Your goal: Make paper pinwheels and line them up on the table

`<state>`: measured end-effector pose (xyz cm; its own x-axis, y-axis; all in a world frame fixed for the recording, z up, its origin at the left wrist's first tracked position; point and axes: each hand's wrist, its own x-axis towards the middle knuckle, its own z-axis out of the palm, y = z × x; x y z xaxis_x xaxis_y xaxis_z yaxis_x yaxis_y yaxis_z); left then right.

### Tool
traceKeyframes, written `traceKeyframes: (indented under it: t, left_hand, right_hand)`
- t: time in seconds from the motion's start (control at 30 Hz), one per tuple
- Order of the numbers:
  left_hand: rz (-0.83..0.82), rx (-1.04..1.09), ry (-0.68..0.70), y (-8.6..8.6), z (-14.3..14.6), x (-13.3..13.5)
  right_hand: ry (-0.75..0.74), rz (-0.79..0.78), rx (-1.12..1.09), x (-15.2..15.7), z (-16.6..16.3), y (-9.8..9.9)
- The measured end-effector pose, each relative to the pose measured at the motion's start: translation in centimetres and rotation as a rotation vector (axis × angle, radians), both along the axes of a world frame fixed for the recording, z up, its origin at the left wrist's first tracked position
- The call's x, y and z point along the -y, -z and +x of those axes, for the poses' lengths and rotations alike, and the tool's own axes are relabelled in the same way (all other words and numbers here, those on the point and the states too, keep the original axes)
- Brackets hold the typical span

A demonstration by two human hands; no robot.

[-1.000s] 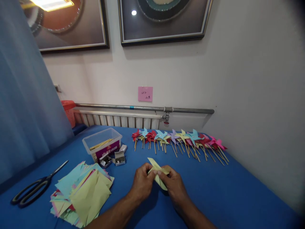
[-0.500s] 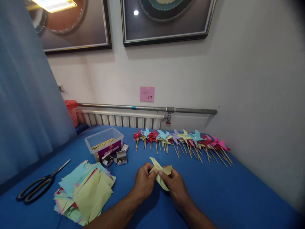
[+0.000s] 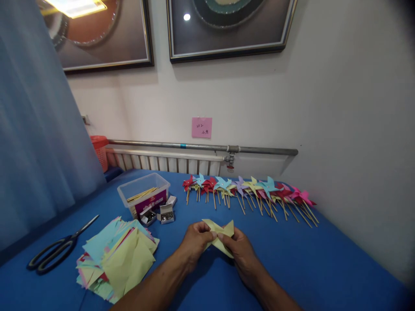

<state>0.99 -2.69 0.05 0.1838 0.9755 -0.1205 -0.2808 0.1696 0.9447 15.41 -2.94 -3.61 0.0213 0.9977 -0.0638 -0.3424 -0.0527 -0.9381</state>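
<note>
Left hand (image 3: 196,242) and right hand (image 3: 242,249), nearly closed, pinch 1 part-folded, stickless pale-yellow paper sheet (image 3: 224,245) above a blue surface (image 3: 298,263); multicoloured paper pinwheels (image 3: 223,183) on wooden sticks (image 3: 214,201) lie apparently finished beyond; a paper stack (image 3: 128,259) awaits.

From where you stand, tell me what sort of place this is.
It looks like an indoor room used for crafts: paper pinwheels and scissors lie on a blue surface, and a radiator runs along the wall.
</note>
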Motion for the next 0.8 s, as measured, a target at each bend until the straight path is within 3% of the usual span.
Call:
traceKeyframes:
  t: [0.23,0.8]
  left_hand:
    - [0.041,-0.046,-0.048,0.4,0.3,-0.3]
    - [0.105,-0.201,-0.057,1.9,0.3,-1.2]
  right_hand:
    - [-0.015,-0.006,-0.051,0.0,-0.3,0.0]
    - [0.085,-0.002,0.132,-1.0,0.0,1.3]
